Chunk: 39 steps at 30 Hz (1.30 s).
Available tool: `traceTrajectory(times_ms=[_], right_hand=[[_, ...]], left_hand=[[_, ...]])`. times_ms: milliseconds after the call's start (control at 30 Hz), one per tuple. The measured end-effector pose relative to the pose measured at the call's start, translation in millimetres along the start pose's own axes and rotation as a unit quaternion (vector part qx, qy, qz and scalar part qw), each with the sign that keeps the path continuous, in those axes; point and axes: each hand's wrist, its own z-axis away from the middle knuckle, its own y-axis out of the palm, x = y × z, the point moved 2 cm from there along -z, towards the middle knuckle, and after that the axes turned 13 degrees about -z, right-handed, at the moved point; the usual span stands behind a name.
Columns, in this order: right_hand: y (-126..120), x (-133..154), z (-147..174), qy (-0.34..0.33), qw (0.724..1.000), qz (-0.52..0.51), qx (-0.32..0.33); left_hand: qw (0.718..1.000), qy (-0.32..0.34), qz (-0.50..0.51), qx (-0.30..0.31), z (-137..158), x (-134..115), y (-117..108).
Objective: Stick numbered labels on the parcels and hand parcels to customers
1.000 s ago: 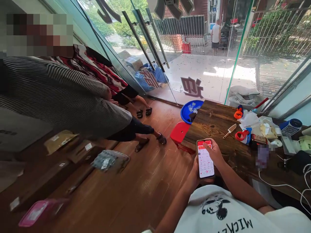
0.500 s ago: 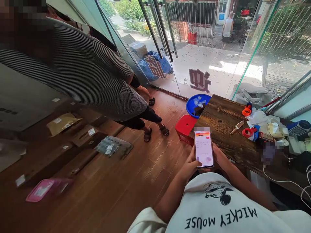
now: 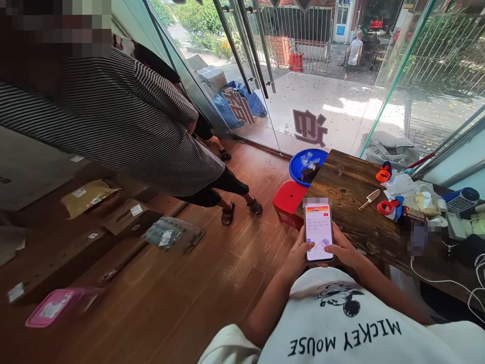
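Observation:
A smartphone (image 3: 319, 227) with a lit screen is held upright in front of my shirt, between both hands. My left hand (image 3: 302, 253) wraps its left edge, the thumb lying over the lower left of the screen. On the opposite side my right hand (image 3: 343, 246) grips the right edge, its thumb over the lower right of the screen. The fingers behind the phone are mostly hidden. Just beyond lies the dark wooden table (image 3: 341, 184), bearing a small knife (image 3: 369, 199) and two orange-and-blue tape dispensers (image 3: 390, 207).
A red stool (image 3: 288, 199) and a blue basin (image 3: 299, 164) stand beside the table. To the left, a person in a striped top (image 3: 151, 126) stands near several parcels (image 3: 131, 215) on the floor. Glass doors (image 3: 303, 101) are ahead; a white cable (image 3: 439, 282) hangs at right.
My right thumb has come round onto the lower right of the screen. My left thumb has shifted slightly up. The person in stripes and the parcels appear a little further left.

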Motion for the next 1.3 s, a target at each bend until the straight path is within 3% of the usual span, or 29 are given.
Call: traceTrajectory(times_ms=[133,233,400,567,833,900,967,1100,1200,1300], right_hand=[[-2.9,-2.6,0.3,0.023,1.000,-0.013,-0.015],[-4.7,-4.4,0.0,0.049,0.999,-0.009,-0.018],[-2.5,-3.4,-2.4,0.013,0.998,-0.040,-0.053],[-2.5,0.8,-9.4,0.032,0.992,-0.061,-0.105],[2.2,6.7,-24.5,0.015,0.983,-0.026,-0.180],[5.4,4.3,-19.8,-0.033,0.982,0.012,-0.185],[8.0,1.2,-10.2,-0.122,0.972,0.074,-0.189],[11.9,-9.3,11.1,-0.292,0.916,0.238,-0.138],[14.7,-16.6,17.6,-0.352,0.878,0.315,-0.079],[18.2,-18.3,17.2,-0.365,0.866,0.336,-0.059]], left_hand=[[0.999,0.006,-0.032,-0.041,0.8,-5.9,4.2],[1.000,0.011,-0.010,-0.022,-0.4,-7.2,5.8],[0.999,0.000,-0.019,-0.027,-0.3,-4.5,4.4],[0.999,-0.005,-0.029,0.033,2.7,-0.9,5.0],[0.998,-0.014,-0.020,0.062,9.9,-0.5,3.0],[0.998,-0.015,-0.013,0.057,8.0,3.3,1.1],[1.000,-0.001,-0.003,0.031,4.2,7.0,-0.7],[0.999,0.046,0.010,-0.025,0.6,5.0,0.3],[0.999,0.047,0.003,-0.027,6.0,-3.9,4.6],[0.999,0.044,0.004,-0.019,11.4,-10.8,6.6]])
